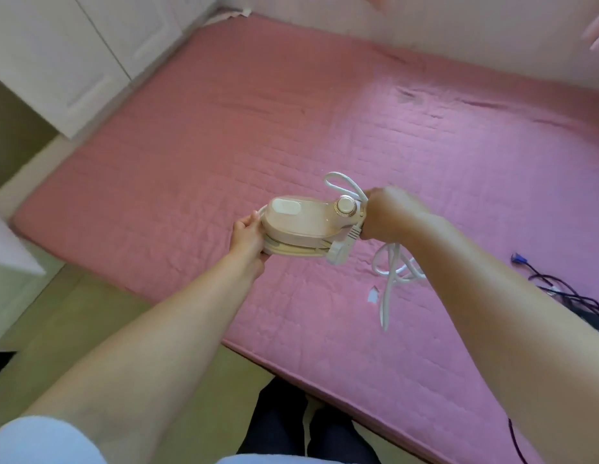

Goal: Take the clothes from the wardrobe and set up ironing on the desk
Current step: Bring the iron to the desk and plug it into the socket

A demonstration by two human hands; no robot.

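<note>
travel iron [301,226] held over bed [191,128], long axis left-right | left hand [248,232] grips nose end | right hand [385,212] grips handle end and white cord [388,272]

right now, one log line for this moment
left hand grips iron front | right hand grips cord at rear | iron held above bed | cord dangling

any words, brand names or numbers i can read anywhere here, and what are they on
None can be read.
iron: no brand or label shows on its cream body.
dial: any marks round its ridged rim are too blurred to read.
plug: nothing legible.
white scrap on the pink mattress: too small to tell whether it bears print.
</note>
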